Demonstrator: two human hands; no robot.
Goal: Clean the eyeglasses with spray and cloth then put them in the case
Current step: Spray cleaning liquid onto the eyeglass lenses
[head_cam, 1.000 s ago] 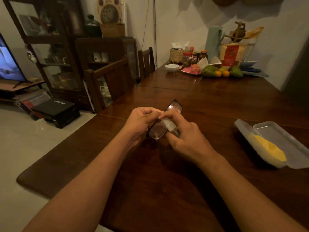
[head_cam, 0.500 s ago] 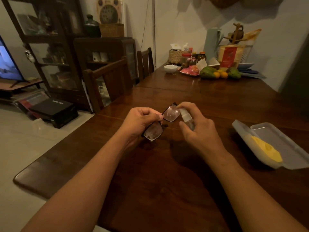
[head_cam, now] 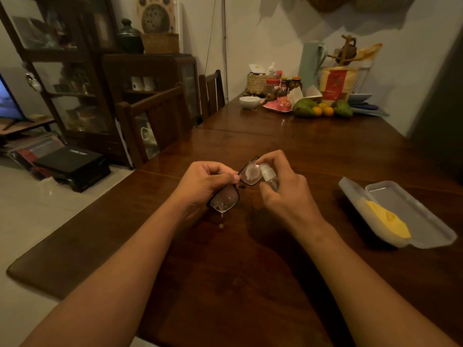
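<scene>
Black-framed eyeglasses (head_cam: 225, 197) are held above the dark wooden table (head_cam: 250, 284), and my left hand (head_cam: 204, 182) pinches them at the bridge. Both lenses are wet with spray; a drop hangs from the near lens and another lies on the table below. My right hand (head_cam: 288, 194) grips a small clear spray bottle (head_cam: 269, 177) with a white nozzle, its index finger on top, right beside the far lens. A translucent glasses case (head_cam: 411, 221) lies open at the right with a yellow cloth (head_cam: 387, 220) inside.
At the table's far end stand a white bowl (head_cam: 249, 101), jars, a basket, a pink plate and fruit (head_cam: 320, 110). Two wooden chairs (head_cam: 155, 121) line the left edge. A cabinet, a TV and a black box (head_cam: 72, 162) are off to the left.
My right hand has moved the spray bottle from over the near lens to the far lens. The far lens now shows wet spray, and liquid drips off the near lens.
</scene>
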